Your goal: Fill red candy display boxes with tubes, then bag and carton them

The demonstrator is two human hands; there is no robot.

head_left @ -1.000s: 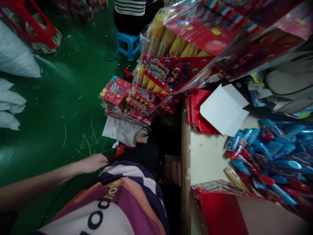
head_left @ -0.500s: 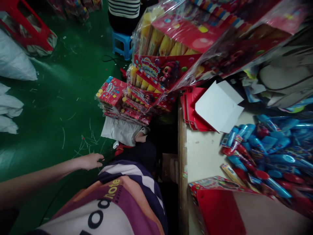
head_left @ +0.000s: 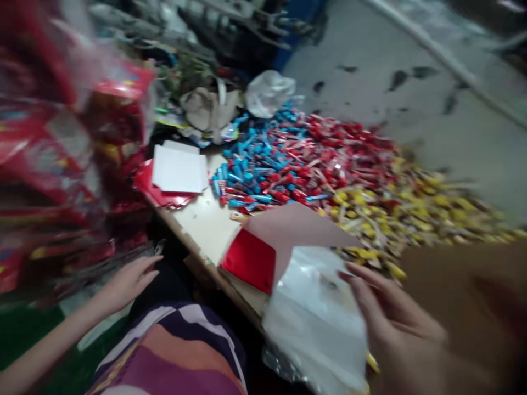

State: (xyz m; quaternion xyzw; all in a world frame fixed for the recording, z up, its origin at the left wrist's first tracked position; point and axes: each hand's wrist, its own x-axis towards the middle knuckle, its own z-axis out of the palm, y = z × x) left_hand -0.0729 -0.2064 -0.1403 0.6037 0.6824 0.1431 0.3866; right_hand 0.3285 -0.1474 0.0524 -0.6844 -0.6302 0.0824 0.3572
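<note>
The right hand holds up a clear plastic bag above the front edge of the worktop; its fingers lie spread along the bag, and blur hides whether they clamp it. The left hand hangs empty past that edge, fingers slightly apart. Beyond, a red-and-tan card box rests on the worktop, before a blurred heap of blue, red and yellow wrapped tubes.

Purple-and-orange striped shirt, red card, blue-red-yellow candy heap
</note>
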